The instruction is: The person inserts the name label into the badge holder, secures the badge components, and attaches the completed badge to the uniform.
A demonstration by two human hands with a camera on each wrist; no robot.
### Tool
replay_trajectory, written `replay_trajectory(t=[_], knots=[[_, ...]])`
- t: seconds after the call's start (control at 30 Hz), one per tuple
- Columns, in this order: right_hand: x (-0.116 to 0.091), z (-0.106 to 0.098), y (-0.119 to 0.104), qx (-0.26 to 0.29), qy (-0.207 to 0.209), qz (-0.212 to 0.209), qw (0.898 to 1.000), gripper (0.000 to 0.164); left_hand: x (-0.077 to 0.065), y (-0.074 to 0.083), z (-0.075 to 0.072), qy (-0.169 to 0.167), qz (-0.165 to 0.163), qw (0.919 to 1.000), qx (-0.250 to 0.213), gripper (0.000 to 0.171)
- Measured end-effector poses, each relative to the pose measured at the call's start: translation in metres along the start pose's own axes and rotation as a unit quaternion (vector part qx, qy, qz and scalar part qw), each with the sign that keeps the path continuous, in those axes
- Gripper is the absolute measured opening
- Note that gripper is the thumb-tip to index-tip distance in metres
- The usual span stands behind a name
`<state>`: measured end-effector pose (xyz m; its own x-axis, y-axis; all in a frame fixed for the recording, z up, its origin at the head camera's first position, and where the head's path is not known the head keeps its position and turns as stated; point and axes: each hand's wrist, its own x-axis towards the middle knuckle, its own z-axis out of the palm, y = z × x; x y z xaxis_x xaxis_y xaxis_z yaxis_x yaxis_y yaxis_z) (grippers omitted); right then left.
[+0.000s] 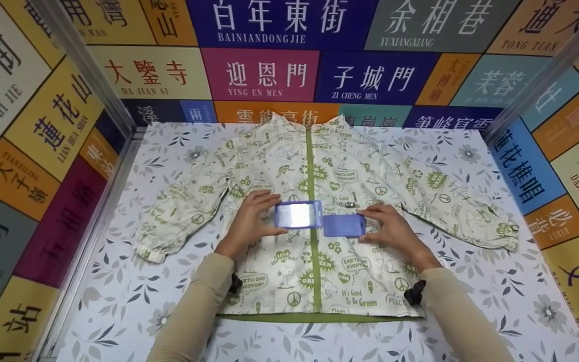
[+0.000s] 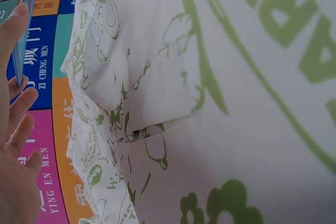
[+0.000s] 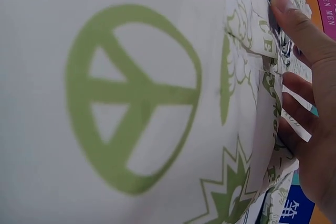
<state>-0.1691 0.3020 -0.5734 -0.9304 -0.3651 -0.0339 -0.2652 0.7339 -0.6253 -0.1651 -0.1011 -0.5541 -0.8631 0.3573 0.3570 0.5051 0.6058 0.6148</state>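
A white jacket (image 1: 269, 166) with green print and a green zip lies spread on the table, front up. Over its middle, my left hand (image 1: 249, 221) pinches a purple-blue badge holder (image 1: 295, 215) by its left end; its window catches bright glare. My right hand (image 1: 392, 231) pinches a flat purple-blue panel (image 1: 344, 225) at the right end. The two pieces sit side by side, their near ends almost meeting. Just above the panel is a small metal clip (image 1: 350, 204) on the jacket. The left wrist view shows the holder (image 2: 22, 45) edge-on between thumb and fingers.
The jacket's sleeves (image 1: 169, 216) stretch out to both sides on the white, leaf-patterned table (image 1: 118, 306). Printed panels with street names (image 1: 259, 75) wall in the back, left and right. Both forearms reach in from the front edge over the hem.
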Motion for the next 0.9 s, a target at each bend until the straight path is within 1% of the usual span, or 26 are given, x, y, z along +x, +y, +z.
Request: replay_trajectory(t=[0.17, 0.37, 0.57, 0.9], knots=[[0.001, -0.001, -0.002, -0.027, -0.007, -0.006, 1.0, 0.078, -0.001, 0.0, 0.001, 0.001, 0.0, 1.0, -0.002, 0.076], [0.002, -0.002, -0.008, -0.042, -0.021, 0.009, 0.999, 0.075, 0.0, 0.001, 0.001, 0.004, 0.002, 1.0, 0.009, 0.076], [0.007, -0.002, -0.016, -0.052, -0.026, 0.01, 0.998, 0.075, -0.001, 0.001, 0.001, 0.005, -0.003, 0.9999, 0.009, 0.075], [0.009, -0.003, -0.023, -0.097, -0.033, 0.008, 0.995, 0.076, -0.002, 0.001, 0.002, -0.002, -0.013, 0.9999, 0.002, 0.073]])
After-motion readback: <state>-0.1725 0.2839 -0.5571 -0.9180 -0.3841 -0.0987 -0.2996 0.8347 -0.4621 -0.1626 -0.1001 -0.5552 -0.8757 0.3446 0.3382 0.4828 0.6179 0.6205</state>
